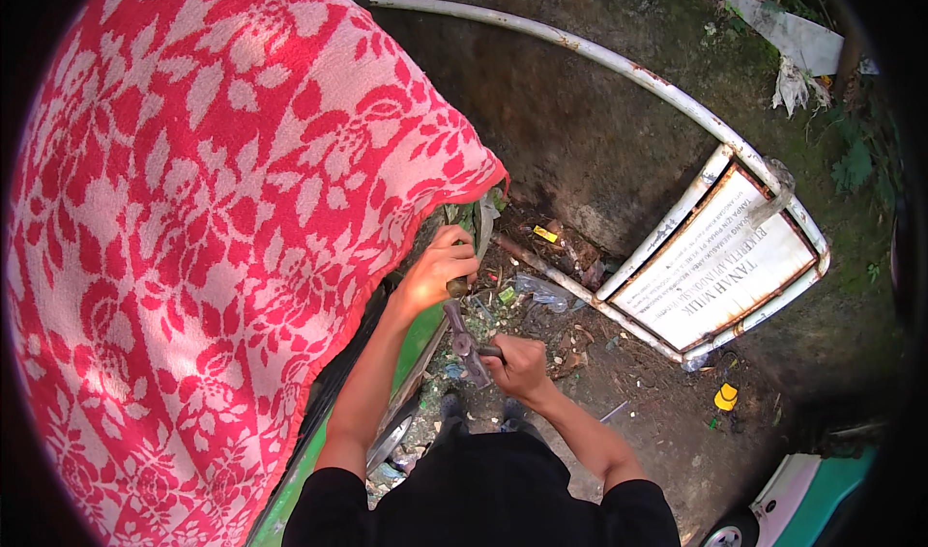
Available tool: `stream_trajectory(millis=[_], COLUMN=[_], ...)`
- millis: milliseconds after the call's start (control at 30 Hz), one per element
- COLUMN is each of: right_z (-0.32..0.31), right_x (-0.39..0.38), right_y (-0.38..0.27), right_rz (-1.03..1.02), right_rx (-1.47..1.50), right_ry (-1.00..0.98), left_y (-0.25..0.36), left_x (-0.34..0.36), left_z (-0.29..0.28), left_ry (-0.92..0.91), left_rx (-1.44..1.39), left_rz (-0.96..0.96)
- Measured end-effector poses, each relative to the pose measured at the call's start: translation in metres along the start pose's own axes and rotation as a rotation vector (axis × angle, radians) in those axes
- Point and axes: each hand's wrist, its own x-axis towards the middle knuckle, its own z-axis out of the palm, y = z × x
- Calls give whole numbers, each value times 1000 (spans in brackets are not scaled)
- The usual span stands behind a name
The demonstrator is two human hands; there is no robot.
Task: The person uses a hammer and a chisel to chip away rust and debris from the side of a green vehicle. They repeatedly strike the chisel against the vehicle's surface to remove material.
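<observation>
My right hand (522, 365) is closed round the short dark handle of a hammer (467, 342). Its grey metal head lies crosswise, one end pointing at my left hand (445, 265). That hand is closed on a dark, blunt-ended piece like a tool handle (457, 286); the rest of it is hidden by the fingers. The hammer's head is very near this end, and whether they touch I cannot tell. Beside my left hand hangs the edge of a red and pink floral cloth (232, 189). A greyish-green strip (486, 223) stands just past the fingers.
A green edge (416, 344) runs beneath the cloth along my left arm. Right of me, a white rusty tube frame (628, 69) with a printed white panel (710, 276) leans on a mossy wall (599, 122). Litter and a yellow object (726, 396) lie on the ground.
</observation>
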Motion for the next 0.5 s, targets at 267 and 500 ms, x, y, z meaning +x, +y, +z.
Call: stream_trajectory(millis=[267,500], right_z=[3,-6], right_x=[9,7], right_y=[0,-20], right_rz=[-49,-152], right_rx=[-163,-235], right_ry=[-42,-35], left_y=[-2,-6], left_x=[-4,-9], left_z=[-11,-17], left_ry=[-2,-38], left_rx=[-64,-142], left_rz=[-17,-40])
